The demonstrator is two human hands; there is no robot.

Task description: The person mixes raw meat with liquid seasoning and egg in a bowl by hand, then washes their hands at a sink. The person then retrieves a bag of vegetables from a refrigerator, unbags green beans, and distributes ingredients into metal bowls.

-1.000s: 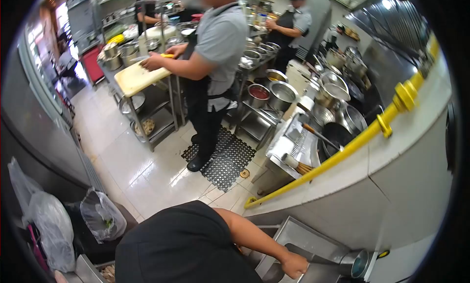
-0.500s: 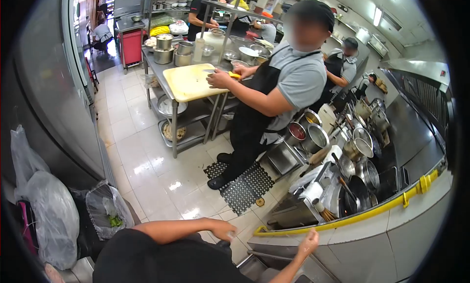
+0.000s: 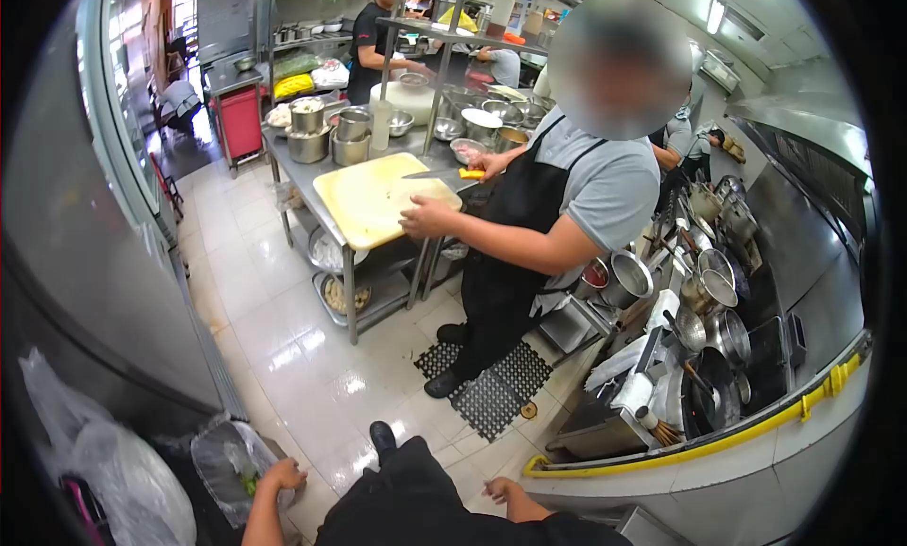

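My left hand (image 3: 284, 473) hangs loosely at the lower left with no visible thing in it, fingers slightly bent and apart. It is over the right edge of a bin (image 3: 219, 456) lined with clear plastic, where some green scraps (image 3: 248, 482) lie; whether it touches the liner is unclear. Low in the middle, beside my dark clothing, is my right hand (image 3: 498, 490), fingers partly spread and nothing seen in it. Ahead, a co-worker in a black apron holds a yellow-handled knife (image 3: 442, 174) over a pale yellow cutting board (image 3: 373, 201).
The board lies on a steel table (image 3: 283, 159) with pots (image 3: 309, 145) and bowls. The co-worker stands by a black floor mat (image 3: 491, 385). At right, pans crowd a stove behind a yellow pipe (image 3: 718, 447). A plastic bag (image 3: 132, 480) sits left of the bin. More people work behind.
My left hand has moved left to the bin, and my right hand has dropped lower and left. My foot now shows ahead. The co-worker's hands have parted, knife now in one hand.
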